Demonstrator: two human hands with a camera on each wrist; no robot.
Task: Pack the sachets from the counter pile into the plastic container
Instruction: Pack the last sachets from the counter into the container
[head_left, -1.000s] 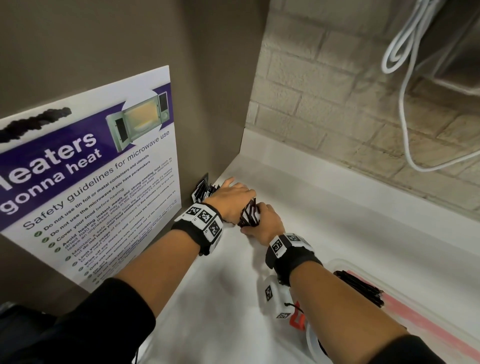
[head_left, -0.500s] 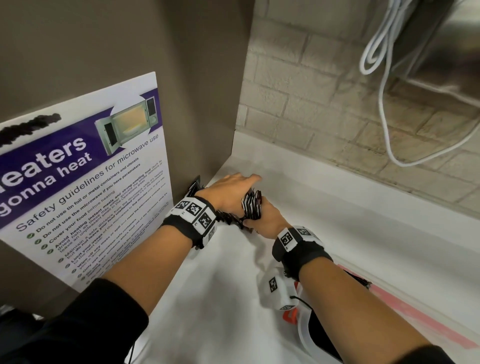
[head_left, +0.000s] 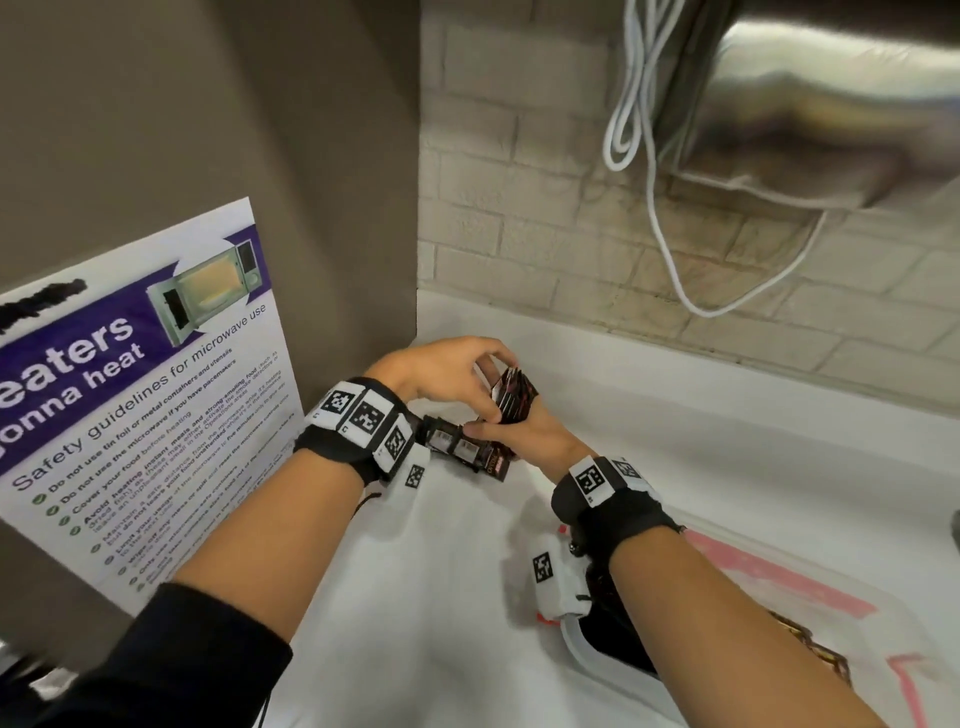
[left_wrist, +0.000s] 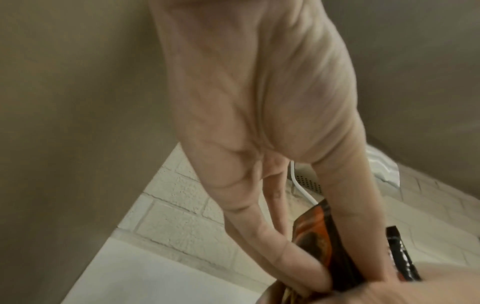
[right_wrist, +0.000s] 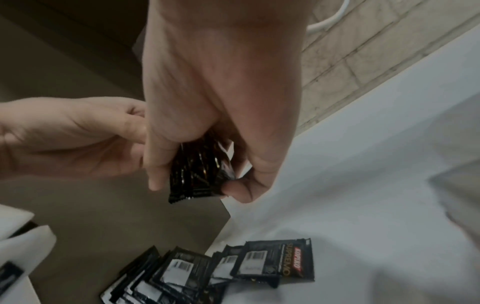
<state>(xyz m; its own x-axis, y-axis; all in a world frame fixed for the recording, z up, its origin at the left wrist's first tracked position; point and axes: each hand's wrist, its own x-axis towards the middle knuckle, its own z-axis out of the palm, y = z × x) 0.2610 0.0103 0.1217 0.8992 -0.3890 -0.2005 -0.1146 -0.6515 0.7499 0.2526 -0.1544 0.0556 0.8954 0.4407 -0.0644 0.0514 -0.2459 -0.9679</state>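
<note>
Evidently the right hand (head_left: 524, 436) is clutching a bundle of sachets (head_left: 511, 397) upright above the counter (head_left: 675, 467), thumb and fingers squeezing the stack so it stays squared. The left hand (head_left: 441, 376) is pinching the bundle's top edge, likely aligning it. More sachets in the pile (right_wrist: 207, 269) are lying below, and the plastic container (head_left: 904, 644) is waiting near the right forearm.
</note>
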